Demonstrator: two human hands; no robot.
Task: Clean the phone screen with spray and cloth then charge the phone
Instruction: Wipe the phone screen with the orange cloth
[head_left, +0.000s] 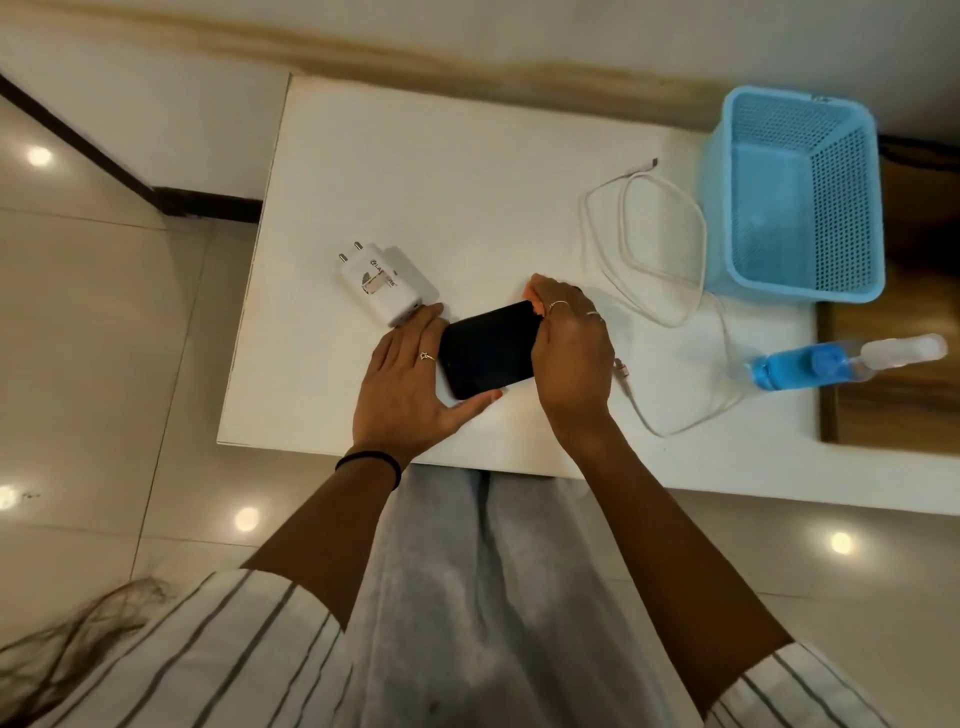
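Both hands are on the flat black glass phone (488, 349) lying on the white tabletop (467, 171): left hand (402, 387) fingers spread, bracing its edge; right hand (569, 340) pinching something orange at the far end, maybe the cloth. Wipe lightly, keep that brace firm.

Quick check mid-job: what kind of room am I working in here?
Probably a home room, not a workshop: a small white table against a wall, glossy floor tiles, and a blue plastic basket beside a charger.
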